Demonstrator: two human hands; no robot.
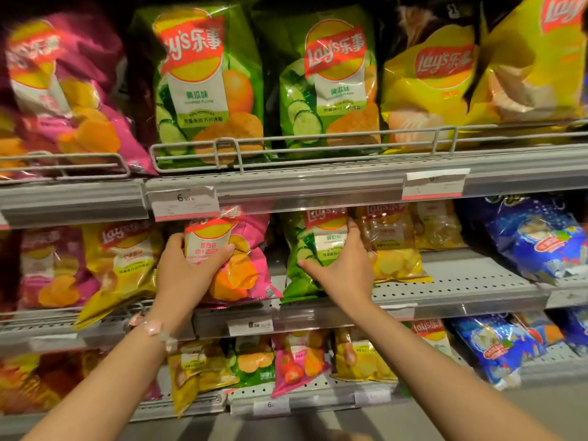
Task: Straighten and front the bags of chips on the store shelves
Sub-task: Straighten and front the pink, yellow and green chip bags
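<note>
Left hand: my left hand (187, 265) grips the pink bag (237, 259) at centre frame, fingers wrapped behind its left edge and thumb curled over the white label panel.
Right hand: my right hand (342, 262) holds the green bag (302, 249) just right of centre, thumb spread across the lower front, fingers hooked over the right edge near the top.
Pink bag: stands on the middle shelf (451, 291), long axis near vertical, top leaning slightly toward the left of the frame, printed face toward me; glossy crinkled film, pillow-shaped.
Green bag: stands on the same shelf just beside the pink one, a narrow gap between them; long axis upright, front toward me, top tucked under the upper shelf's edge; shiny wrinkled foil with cucumber slices printed on it.
Middle shelf: grey perforated metal, with a price tag (250, 326) clipped to the front strip below the pink bag.
Upper shelf: two large green bags (210, 81) stand upright and face forward behind a grey wire rail (318, 144).
Wrist: a pale pink bead bracelet (156, 329) circles my left wrist, lower left of centre.
</note>
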